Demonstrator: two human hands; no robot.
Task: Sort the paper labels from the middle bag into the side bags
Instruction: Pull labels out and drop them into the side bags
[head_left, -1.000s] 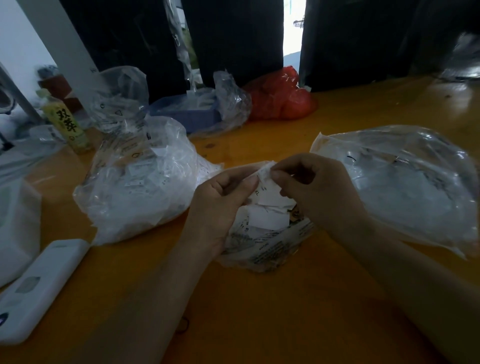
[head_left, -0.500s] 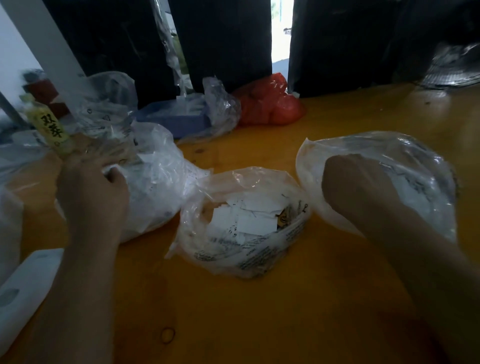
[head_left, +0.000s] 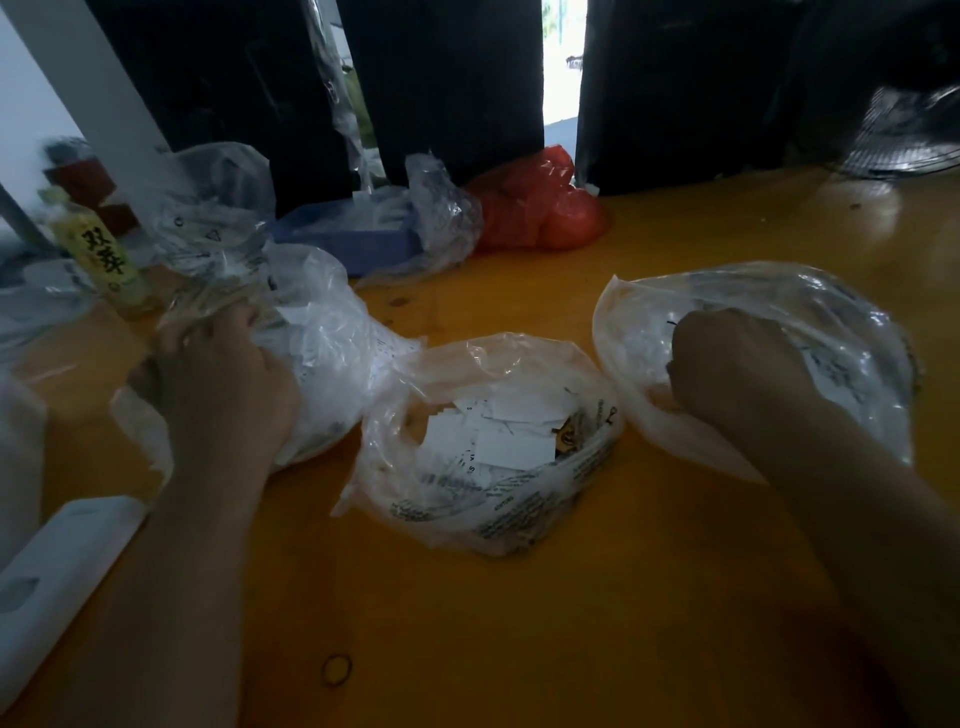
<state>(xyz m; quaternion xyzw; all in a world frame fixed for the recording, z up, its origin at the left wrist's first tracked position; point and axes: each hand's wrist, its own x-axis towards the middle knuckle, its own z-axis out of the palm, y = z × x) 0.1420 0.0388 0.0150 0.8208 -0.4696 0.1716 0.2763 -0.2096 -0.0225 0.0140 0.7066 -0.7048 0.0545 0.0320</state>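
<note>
- The left hand (head_left: 218, 384) reached into the left bag (head_left: 311, 332), fingers buried; its grip could not be told
- The right hand (head_left: 737, 364) was clenched inside the right bag (head_left: 810, 322); contents hidden
- Paper labels (head_left: 498, 436) lay jumbled in the open middle bag (head_left: 483, 509) between them, long axes pointing every way

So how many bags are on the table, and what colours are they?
Clear bags: 5: left bag, middle bag, right bag, one behind the left bag, one over the blue box
Red bags: 1
Total: 6
</note>
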